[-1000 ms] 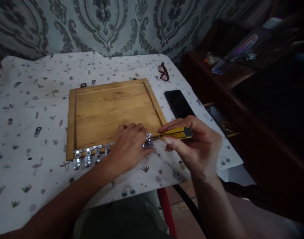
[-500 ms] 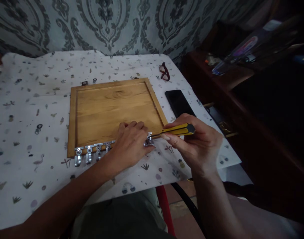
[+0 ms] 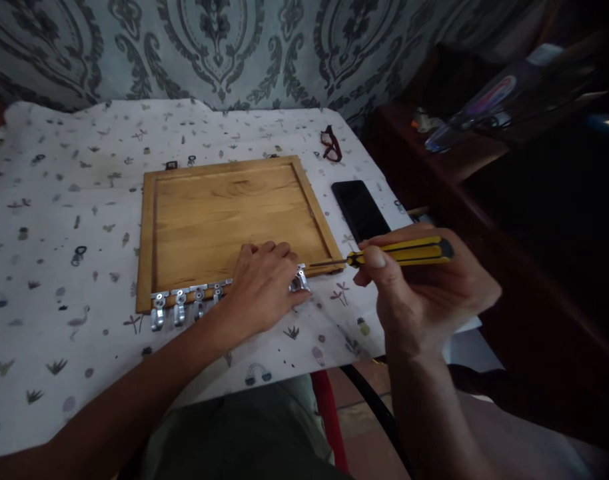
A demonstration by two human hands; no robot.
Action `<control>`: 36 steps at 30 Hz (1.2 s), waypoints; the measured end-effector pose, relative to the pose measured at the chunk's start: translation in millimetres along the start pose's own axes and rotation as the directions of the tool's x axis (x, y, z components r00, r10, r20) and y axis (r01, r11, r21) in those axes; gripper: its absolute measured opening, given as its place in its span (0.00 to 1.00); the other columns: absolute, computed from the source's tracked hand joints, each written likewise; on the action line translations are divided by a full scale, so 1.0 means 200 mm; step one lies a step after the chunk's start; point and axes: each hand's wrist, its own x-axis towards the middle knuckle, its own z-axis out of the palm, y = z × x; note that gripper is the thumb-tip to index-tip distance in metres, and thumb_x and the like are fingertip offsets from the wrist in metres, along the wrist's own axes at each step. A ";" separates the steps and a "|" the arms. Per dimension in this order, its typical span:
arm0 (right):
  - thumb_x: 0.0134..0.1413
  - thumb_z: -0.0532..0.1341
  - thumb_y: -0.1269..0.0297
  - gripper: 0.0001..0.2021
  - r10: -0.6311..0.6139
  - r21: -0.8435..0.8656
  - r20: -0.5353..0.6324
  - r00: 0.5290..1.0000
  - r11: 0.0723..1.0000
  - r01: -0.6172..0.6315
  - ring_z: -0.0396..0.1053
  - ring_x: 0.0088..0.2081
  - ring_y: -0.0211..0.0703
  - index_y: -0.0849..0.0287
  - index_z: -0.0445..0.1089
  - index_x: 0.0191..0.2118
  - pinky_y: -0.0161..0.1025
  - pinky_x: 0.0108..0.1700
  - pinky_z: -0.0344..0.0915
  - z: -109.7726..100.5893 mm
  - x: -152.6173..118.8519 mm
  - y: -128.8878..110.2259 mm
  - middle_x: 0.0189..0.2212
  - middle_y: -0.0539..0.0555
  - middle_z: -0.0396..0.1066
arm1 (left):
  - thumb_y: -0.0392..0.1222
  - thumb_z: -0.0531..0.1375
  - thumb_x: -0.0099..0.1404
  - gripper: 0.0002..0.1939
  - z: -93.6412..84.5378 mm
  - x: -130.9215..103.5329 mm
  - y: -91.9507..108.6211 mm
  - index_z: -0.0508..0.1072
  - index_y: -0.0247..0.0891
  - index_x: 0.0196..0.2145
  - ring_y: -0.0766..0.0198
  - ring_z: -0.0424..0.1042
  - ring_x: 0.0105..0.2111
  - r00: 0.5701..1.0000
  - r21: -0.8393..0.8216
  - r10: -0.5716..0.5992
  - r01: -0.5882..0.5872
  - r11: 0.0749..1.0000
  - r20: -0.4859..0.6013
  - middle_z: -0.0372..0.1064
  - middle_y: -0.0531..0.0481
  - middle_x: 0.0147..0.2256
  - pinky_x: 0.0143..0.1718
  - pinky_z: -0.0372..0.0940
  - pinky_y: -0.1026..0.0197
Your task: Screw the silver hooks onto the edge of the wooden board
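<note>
Left hand [image 3: 263, 287] is covering the hook rail [image 3: 180, 295] along the framed wooden panel [image 3: 229, 213]'s near edge; whether gripping, cannot tell. Right hand [image 3: 427, 300] is gripping a yellow-black screwdriver [image 3: 409, 252]. Seemingly screwing; next turn calls for seating its tip.

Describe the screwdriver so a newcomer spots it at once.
On the white cloth lies a wooden panel. By its near right corner, the right hand holds the screwdriver. Its yellow-and-black handle sets it apart from the silver hooks and black phone nearby.
</note>
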 end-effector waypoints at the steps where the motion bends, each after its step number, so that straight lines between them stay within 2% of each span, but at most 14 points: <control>1: 0.57 0.72 0.66 0.04 0.013 0.000 0.027 1.000 1.000 -0.013 0.66 0.20 0.37 0.50 0.78 0.35 0.41 0.22 0.61 0.00 0.00 0.00 0.27 0.47 0.74 | 0.54 0.67 0.69 0.19 0.00 0.00 0.00 0.78 0.35 0.47 0.46 0.74 0.52 1.000 0.001 0.002 -0.002 1.000 -0.005 0.76 0.43 0.47 0.51 0.64 0.45; 9: 0.58 0.72 0.66 0.04 0.036 0.031 0.162 0.986 0.999 -0.042 0.72 0.28 0.40 0.49 0.78 0.37 0.39 0.27 0.66 0.00 -0.04 0.04 0.31 0.48 0.75 | 0.54 0.67 0.69 0.20 0.00 0.00 0.00 0.78 0.36 0.49 0.45 0.74 0.52 1.000 0.008 0.002 -0.002 1.000 -0.018 0.76 0.42 0.46 0.51 0.64 0.45; 15: 0.57 0.73 0.63 0.05 0.078 0.016 0.181 0.980 0.996 -0.082 0.71 0.27 0.39 0.50 0.78 0.37 0.39 0.26 0.65 0.00 -0.03 0.05 0.31 0.48 0.74 | 0.54 0.68 0.68 0.19 0.01 0.00 0.00 0.78 0.36 0.48 0.45 0.74 0.51 0.999 0.005 0.016 -0.016 1.000 -0.039 0.76 0.42 0.45 0.50 0.65 0.45; 19: 0.57 0.74 0.61 0.06 -0.014 -0.093 0.230 0.973 0.995 0.036 0.70 0.25 0.39 0.51 0.77 0.36 0.41 0.28 0.65 -0.01 -0.01 0.03 0.28 0.47 0.73 | 0.53 0.68 0.69 0.19 0.01 0.00 0.00 0.79 0.36 0.48 0.45 0.74 0.51 1.000 0.010 0.013 -0.013 1.000 -0.022 0.76 0.43 0.45 0.50 0.65 0.45; 22: 0.56 0.74 0.60 0.08 -0.075 -0.113 0.272 0.959 0.988 0.110 0.70 0.25 0.40 0.52 0.76 0.35 0.41 0.29 0.66 -0.02 0.01 0.02 0.27 0.47 0.73 | 0.54 0.67 0.69 0.18 0.01 0.00 0.00 0.78 0.36 0.47 0.44 0.75 0.51 1.000 0.016 0.018 -0.018 1.000 -0.025 0.76 0.42 0.45 0.49 0.65 0.44; 24: 0.56 0.74 0.58 0.09 -0.044 -0.099 0.285 0.957 0.992 0.075 0.70 0.25 0.40 0.52 0.75 0.35 0.41 0.29 0.66 -0.02 0.02 0.02 0.27 0.47 0.73 | 0.54 0.66 0.70 0.19 0.00 0.00 0.00 0.78 0.35 0.46 0.44 0.75 0.51 0.999 0.014 0.019 -0.019 1.000 -0.029 0.76 0.42 0.45 0.49 0.65 0.44; 28: 0.56 0.73 0.53 0.10 0.098 -0.048 0.329 0.939 0.995 -0.087 0.70 0.25 0.38 0.52 0.76 0.35 0.39 0.27 0.65 -0.02 0.03 0.02 0.29 0.47 0.75 | 0.54 0.67 0.69 0.18 0.00 0.00 0.00 0.79 0.36 0.48 0.45 0.74 0.52 1.000 0.000 0.006 -0.006 1.000 0.000 0.76 0.43 0.46 0.51 0.65 0.44; 30: 0.56 0.73 0.51 0.12 0.118 -0.042 0.326 0.938 0.993 -0.110 0.74 0.29 0.40 0.51 0.78 0.37 0.40 0.30 0.68 -0.03 0.03 0.01 0.33 0.48 0.78 | 0.53 0.67 0.69 0.18 0.00 0.00 0.00 0.78 0.36 0.47 0.45 0.74 0.53 1.000 -0.003 0.008 -0.008 1.000 -0.004 0.76 0.43 0.47 0.51 0.65 0.44; 33: 0.58 0.71 0.47 0.14 0.083 -0.038 0.273 0.959 0.996 -0.075 0.77 0.35 0.45 0.50 0.79 0.41 0.42 0.36 0.72 -0.05 0.05 0.00 0.36 0.50 0.81 | 0.53 0.67 0.69 0.17 0.01 0.00 0.00 0.78 0.36 0.46 0.46 0.73 0.53 0.999 -0.001 0.020 -0.020 1.000 -0.030 0.76 0.43 0.47 0.51 0.65 0.45; 36: 0.62 0.68 0.48 0.12 0.007 -0.084 0.220 0.976 0.996 0.012 0.75 0.32 0.45 0.49 0.79 0.38 0.43 0.35 0.70 -0.06 0.06 0.00 0.32 0.51 0.79 | 0.53 0.67 0.69 0.17 0.02 0.00 -0.01 0.78 0.36 0.44 0.47 0.74 0.52 0.999 0.004 0.022 -0.022 1.000 -0.044 0.76 0.43 0.46 0.50 0.65 0.46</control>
